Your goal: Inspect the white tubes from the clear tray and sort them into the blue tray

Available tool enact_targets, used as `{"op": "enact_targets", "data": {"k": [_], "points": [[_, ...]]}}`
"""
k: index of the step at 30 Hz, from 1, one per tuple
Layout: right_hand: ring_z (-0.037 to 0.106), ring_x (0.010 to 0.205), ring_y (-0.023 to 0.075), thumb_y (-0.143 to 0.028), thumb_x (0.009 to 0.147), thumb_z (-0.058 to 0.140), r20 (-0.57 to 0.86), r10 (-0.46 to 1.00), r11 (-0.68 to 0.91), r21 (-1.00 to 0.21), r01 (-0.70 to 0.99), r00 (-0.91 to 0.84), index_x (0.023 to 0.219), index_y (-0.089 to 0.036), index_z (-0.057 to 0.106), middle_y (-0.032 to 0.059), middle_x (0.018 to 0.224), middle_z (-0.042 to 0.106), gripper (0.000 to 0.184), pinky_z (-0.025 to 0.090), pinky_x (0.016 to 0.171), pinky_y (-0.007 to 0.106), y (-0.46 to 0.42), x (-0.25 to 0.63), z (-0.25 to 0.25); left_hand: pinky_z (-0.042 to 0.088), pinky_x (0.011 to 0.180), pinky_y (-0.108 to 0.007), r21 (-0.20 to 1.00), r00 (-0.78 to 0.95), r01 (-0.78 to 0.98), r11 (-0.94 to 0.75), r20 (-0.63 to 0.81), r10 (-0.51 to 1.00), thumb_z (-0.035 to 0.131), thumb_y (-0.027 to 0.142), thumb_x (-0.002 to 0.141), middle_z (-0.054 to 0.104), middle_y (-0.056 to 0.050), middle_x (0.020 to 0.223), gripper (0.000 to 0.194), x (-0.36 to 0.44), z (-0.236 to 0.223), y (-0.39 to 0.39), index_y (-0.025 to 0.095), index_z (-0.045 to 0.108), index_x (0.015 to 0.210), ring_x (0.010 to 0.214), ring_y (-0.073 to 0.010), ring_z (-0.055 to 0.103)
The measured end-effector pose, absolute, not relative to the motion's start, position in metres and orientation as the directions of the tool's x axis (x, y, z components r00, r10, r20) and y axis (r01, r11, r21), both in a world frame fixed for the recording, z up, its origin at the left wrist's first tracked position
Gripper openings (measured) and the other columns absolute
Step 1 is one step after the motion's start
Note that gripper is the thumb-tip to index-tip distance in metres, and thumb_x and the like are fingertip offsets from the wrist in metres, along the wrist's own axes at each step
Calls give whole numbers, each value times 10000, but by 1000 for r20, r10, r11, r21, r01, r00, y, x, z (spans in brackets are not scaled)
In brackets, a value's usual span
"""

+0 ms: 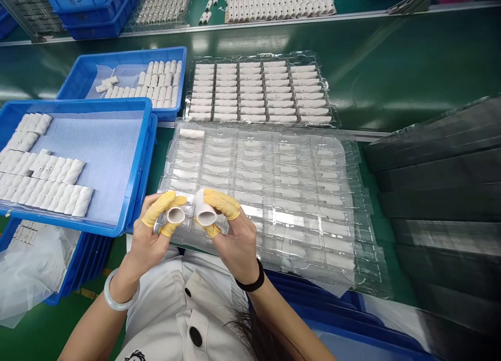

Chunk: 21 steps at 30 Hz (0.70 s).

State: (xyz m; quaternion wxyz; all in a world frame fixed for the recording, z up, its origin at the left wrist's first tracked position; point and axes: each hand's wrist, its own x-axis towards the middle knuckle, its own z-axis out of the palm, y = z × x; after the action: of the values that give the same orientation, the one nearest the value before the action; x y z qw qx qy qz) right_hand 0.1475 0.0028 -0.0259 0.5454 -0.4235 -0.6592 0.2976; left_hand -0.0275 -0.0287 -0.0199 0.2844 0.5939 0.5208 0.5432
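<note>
My left hand [158, 228], in yellow finger cots, is closed around a short white hollow tube [176, 215] with its open end facing me. In my right hand [230, 225], also wearing yellow finger cots, a second white tube [205, 207] is gripped, its round opening tilted toward me. The two tubes are side by side and apart, above the near left edge of a stack of clear plastic trays [258, 189]. One white tube [191, 134] lies in the top tray's back left slot; rows of pale tubes show through the plastic below.
At the left, a blue bin [135, 157] holds rows of white tubes. Behind it stands another blue bin [182, 56] with more tubes. A filled clear tray [331, 110] lies beyond the stack. Dark stacked trays [438, 194] rise at the right, and a shelf edge [274, 21] crosses the back.
</note>
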Motion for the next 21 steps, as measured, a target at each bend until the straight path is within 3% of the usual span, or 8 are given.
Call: {"op": "enact_targets", "data": {"k": [2, 4, 6, 9, 12, 14, 21], "points": [[670, 844, 176, -179, 793, 729, 289, 956, 293, -950, 105, -49, 1031, -243, 673, 62, 1039, 724, 253, 556, 684, 302, 2, 149, -20, 526, 959, -348, 971, -164, 148, -189, 212, 963, 773, 167, 766, 725, -64, 1100, 487, -26, -13, -27, 275, 656, 1226, 1061, -206, 666], [633, 684, 139, -304, 757, 781, -3, 995, -17, -991, -129, -104, 944, -222, 660, 32, 889, 716, 237, 536, 605, 274, 4, 151, -14, 578, 817, -299, 989, -166, -148, -6, -19, 986, 807, 256, 742, 730, -67, 1086, 514, -24, -6, -22, 255, 641, 1228, 947, -193, 700], [558, 535, 96, -428, 739, 788, -281, 925, -360, -862, -357, -255, 901, -197, 641, 1, 741, 675, 318, 477, 482, 223, 8, 154, -10, 587, 649, -240, 878, -122, -434, 203, -280, 952, 815, 291, 733, 734, -69, 1044, 495, -21, -1, -15, 213, 643, 1190, 783, -165, 717], [504, 466, 68, -458, 758, 769, -477, 731, -683, -521, -513, -488, 890, -154, 655, -15, 632, 624, 350, 396, 378, 163, 16, 154, -12, 599, 619, -208, 598, -38, -684, 419, -602, 797, 678, 199, 861, 737, -74, 918, 269, -15, 3, -4, 126, 641, 1118, 687, -138, 722], [518, 492, 53, -350, 874, 672, -527, 618, -768, -247, -591, -583, 870, -127, 671, 8, 683, 654, 223, 408, 362, 116, 20, 150, -22, 620, 708, -216, 355, 34, -813, 461, -763, 646, 435, 142, 985, 735, -119, 916, 251, -9, 3, 3, 58, 592, 1163, 763, -149, 746], [505, 477, 34, -319, 940, 584, -535, 580, -776, -135, -616, -614, 860, -118, 668, 6, 699, 658, 232, 435, 380, 87, 21, 147, -29, 620, 724, -212, 274, 60, -848, 453, -800, 598, 358, 129, 1006, 733, -141, 927, 297, -5, 2, 5, 24, 561, 1196, 784, -154, 751], [520, 492, 18, -311, 958, 566, -496, 561, -780, -46, -625, -663, 904, -127, 658, -1, 719, 653, 213, 487, 436, 36, 19, 146, -44, 612, 834, -247, 288, 40, -848, 444, -802, 596, 305, 98, 1002, 738, -118, 958, 341, -2, 3, 4, 58, 562, 1224, 1005, -184, 724]]}}
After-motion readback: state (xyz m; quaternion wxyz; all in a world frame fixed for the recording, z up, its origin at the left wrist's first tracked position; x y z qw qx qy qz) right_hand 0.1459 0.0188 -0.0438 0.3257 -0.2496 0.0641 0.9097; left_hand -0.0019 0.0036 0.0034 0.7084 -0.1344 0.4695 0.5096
